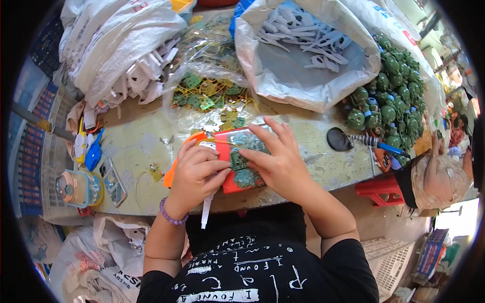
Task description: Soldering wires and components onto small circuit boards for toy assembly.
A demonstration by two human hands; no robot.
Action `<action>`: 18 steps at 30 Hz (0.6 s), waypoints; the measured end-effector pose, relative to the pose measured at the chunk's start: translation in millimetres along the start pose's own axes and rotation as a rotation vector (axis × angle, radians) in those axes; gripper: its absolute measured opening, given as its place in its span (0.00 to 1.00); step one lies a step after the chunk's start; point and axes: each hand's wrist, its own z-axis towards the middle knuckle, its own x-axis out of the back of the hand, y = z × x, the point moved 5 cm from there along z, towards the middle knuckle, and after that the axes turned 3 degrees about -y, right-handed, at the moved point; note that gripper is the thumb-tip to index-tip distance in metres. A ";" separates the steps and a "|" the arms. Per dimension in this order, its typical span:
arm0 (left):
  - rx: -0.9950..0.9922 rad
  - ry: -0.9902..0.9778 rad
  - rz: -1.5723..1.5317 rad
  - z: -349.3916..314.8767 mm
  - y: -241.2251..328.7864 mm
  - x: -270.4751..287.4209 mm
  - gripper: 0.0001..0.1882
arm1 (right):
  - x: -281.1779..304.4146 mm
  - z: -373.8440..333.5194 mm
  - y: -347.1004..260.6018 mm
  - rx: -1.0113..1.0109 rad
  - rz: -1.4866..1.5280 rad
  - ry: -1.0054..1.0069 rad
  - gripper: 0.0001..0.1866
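Note:
My left hand (198,169) is closed on a white plastic piece (206,211), whose narrow handle sticks out below the fingers. An orange curved part (173,174) lies beside that hand, partly covered. My right hand (279,161) reaches over a red block (219,177) with green circuit boards (246,179) on top. Its thumb and index finger come close together over the boards, while the other fingers spread out. What they pinch, if anything, is hidden. A thin yellow wire (226,142) runs between the two hands.
Behind lie wired circuit boards (207,96) on clear plastic and a sack (308,93) of white pieces. Green round parts (389,106) are heaped right, near a black dish (339,139) and a blue-handled tool (379,144). A phone (113,182) and jar (80,188) stand left.

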 end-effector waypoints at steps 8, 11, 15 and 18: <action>0.026 0.042 0.032 -2.2 10.7 2.1 0.05 | 24.6 -109.9 70.2 -0.551 0.659 0.964 0.07; 0.030 0.028 -0.012 -1.0 5.9 0.7 0.05 | 51.1 -168.3 130.5 -0.898 0.593 1.232 0.13; 0.040 0.000 -0.016 0.7 7.0 0.2 0.05 | 90.4 -198.4 190.1 -0.905 0.578 1.270 0.14; 0.056 0.002 0.013 -2.0 7.0 1.6 0.06 | 108.4 -193.1 207.3 -0.942 0.529 0.941 0.13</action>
